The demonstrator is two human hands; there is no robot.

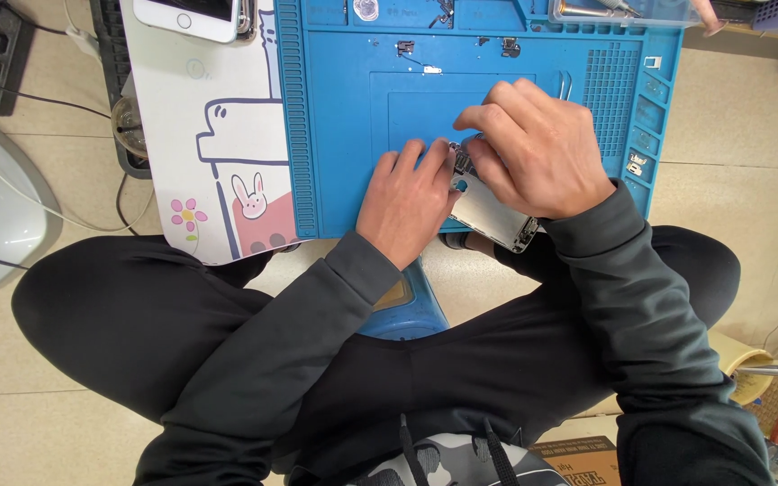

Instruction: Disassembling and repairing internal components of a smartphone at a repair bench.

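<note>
- Opened phone body [495, 219]: silver-edged, lies tilted at the near edge of the blue work mat [335, 135], one corner hanging past the mat's rim toward the lap. Most of it is hidden under both hands.
- Left hand [407, 200]: fingers spread flat and pressed down on the phone's upper end, fingertips [436, 155] just beside the exposed parts. Judged: it serves as a clamp.
- Right hand [538, 144]: fingers bunched together, curled over the same spot, tips meeting the left fingertips. Whether they pinch a tool or a part, cannot tell; hidden.
- Judged for good practice: keep the left palm's weight steady so the overhanging corner does not tip; work the right fingertips with small force only.
- Beyond the right knuckles: small loose parts [405, 47] on the mat.
- Far left of the left hand: white phone [193, 16] on a cartoon-printed pad [218, 162].
</note>
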